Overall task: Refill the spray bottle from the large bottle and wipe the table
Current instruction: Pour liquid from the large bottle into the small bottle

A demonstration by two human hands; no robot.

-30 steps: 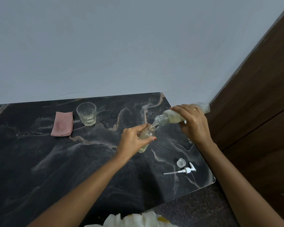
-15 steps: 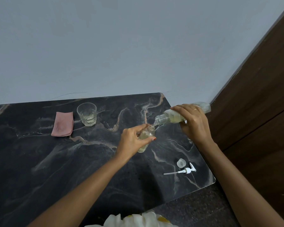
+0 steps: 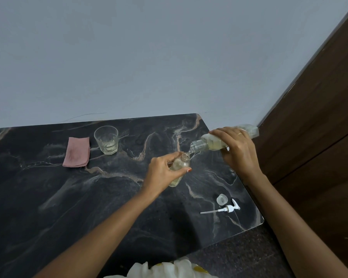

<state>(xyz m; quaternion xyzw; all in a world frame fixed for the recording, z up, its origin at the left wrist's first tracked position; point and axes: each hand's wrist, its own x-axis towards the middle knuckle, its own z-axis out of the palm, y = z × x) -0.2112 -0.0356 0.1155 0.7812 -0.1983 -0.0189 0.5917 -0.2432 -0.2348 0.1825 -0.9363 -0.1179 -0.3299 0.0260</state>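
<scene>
Pouring into spray bottle from large bottle above table.
Cloth and glass sit side by side far left. Left hand curls fingers and thumb round the tilted spray bottle. Right hand wraps the large bottle's body, mouth just above the spray bottle's neck. Cap and pump lie near the right edge.

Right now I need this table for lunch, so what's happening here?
A person is mid-refill: the right hand tips a large clear plastic bottle of pale liquid into a small clear spray bottle gripped by the left hand, over the black marble table. The white spray pump and a clear round cap lie by the right edge. The folded pink cloth lies untouched beside a clear glass tumbler.
</scene>
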